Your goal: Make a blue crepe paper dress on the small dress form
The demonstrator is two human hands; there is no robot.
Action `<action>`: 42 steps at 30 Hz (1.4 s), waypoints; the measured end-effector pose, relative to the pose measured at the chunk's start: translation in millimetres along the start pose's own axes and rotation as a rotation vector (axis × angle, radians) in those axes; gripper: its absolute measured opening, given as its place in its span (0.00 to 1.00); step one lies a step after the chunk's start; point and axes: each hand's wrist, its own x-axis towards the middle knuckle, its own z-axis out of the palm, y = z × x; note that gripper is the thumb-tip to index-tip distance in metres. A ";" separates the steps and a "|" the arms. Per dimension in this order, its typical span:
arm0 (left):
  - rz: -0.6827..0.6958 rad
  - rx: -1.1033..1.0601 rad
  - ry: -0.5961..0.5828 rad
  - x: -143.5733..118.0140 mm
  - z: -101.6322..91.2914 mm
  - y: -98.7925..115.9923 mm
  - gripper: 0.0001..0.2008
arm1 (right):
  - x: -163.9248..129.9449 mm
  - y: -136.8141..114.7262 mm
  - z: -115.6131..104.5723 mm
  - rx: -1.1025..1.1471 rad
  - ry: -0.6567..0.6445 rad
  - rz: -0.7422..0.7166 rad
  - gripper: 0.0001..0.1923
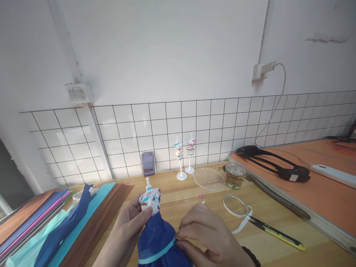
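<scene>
My left hand (132, 218) is closed around the torso of a small white dress form (150, 200) marked with coloured patches. A dark blue skirt (154, 235) hangs from its waist, with a turquoise band (158, 253) running round it. At the skirt's right side, my right hand (207, 233) pinches the edge near the end of that band. Part of the skirt is hidden behind these fingers and below the frame. Just past my right hand, a roll of white tape (235, 206) lies on the wooden table (172, 200) beside a yellow and black cutter (278, 233).
Sheets of coloured paper or fabric (83, 222) cover the left side. Two small dress forms on stands (178, 150) (191, 146) are near the tiled wall. A clear round plate (208, 178), a glass jar (235, 176) and a phone (148, 163) are at the back. An orange board (328, 193) lies right.
</scene>
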 end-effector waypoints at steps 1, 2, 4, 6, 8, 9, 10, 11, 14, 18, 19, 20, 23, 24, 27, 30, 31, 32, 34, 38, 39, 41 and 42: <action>0.008 0.022 0.007 0.1 -0.4 -1.1 0.15 | 0.2 0.3 0.6 -0.039 -0.008 -0.050 0.03; 0.014 0.045 0.016 0.3 -1.1 -2.2 0.15 | 0.1 0.9 1.5 -0.078 -0.021 -0.095 0.03; 0.019 0.087 0.029 0.9 -3.1 -3.8 0.17 | -0.7 2.9 4.4 -0.163 -0.050 -0.162 0.04; 0.027 0.134 0.035 1.7 -5.7 -4.7 0.18 | -1.8 5.1 7.8 -0.239 -0.060 -0.200 0.06; 0.038 0.167 0.031 2.7 -8.2 -5.1 0.19 | -3.0 6.7 10.7 -0.287 -0.045 -0.218 0.07; 0.043 0.175 0.030 3.2 -9.3 -5.3 0.19 | -3.5 7.2 11.8 -0.299 -0.032 -0.224 0.07; 0.046 0.178 0.029 3.6 -10.1 -5.5 0.19 | -3.9 7.5 12.8 -0.306 -0.024 -0.230 0.08; 0.049 0.178 0.028 3.9 -10.6 -5.7 0.20 | -4.3 7.5 13.5 -0.313 -0.016 -0.238 0.08; 0.046 0.169 0.026 4.3 -10.0 -6.4 0.21 | -5.0 6.8 14.7 -0.340 -0.009 -0.264 0.09; 0.047 0.131 0.068 3.8 -5.0 -6.3 0.22 | -5.3 5.3 14.2 -0.370 -0.004 -0.254 0.10; 0.050 0.116 0.084 3.5 -3.5 -5.9 0.22 | -5.5 5.0 14.1 -0.375 0.000 -0.256 0.10; 0.052 0.101 0.096 3.3 -2.1 -5.4 0.22 | -5.7 4.9 14.0 -0.381 0.001 -0.261 0.10; 0.053 0.081 0.109 2.7 0.5 -3.7 0.22 | -6.5 5.0 14.6 -0.397 -0.006 -0.277 0.11; 0.053 0.083 0.114 2.6 0.9 -3.5 0.22 | -6.8 5.2 15.0 -0.404 -0.010 -0.279 0.11; 0.052 0.102 0.140 2.7 1.3 -3.9 0.23 | -7.5 6.8 15.9 -0.418 -0.024 -0.287 0.11; 0.061 0.115 0.174 4.0 1.5 -4.8 0.24 | -7.6 9.2 15.9 -0.412 -0.045 -0.292 0.10; 0.070 0.112 0.187 4.7 1.0 -4.5 0.24 | -7.6 9.9 15.6 -0.404 -0.050 -0.280 0.10; 0.083 0.109 0.202 5.5 -0.2 -3.8 0.24 | -7.6 10.6 15.1 -0.394 -0.052 -0.257 0.09; 0.114 0.128 0.234 7.3 -4.8 -1.2 0.25 | -7.6 11.9 13.9 -0.368 -0.050 -0.190 0.07; 0.209 0.289 0.360 11.1 -21.7 6.0 0.22 | -9.1 14.6 12.7 -0.336 -0.026 -0.093 0.08; 0.245 0.341 0.405 12.1 -26.1 7.1 0.21 | -9.7 15.3 13.1 -0.332 -0.028 -0.083 0.08; 0.308 0.441 0.472 14.7 -33.5 7.5 0.20 | -11.0 16.3 14.9 -0.321 -0.044 -0.074 0.08; 0.326 0.480 0.483 16.3 -36.5 6.8 0.20 | -11.6 16.5 16.1 -0.313 -0.056 -0.071 0.09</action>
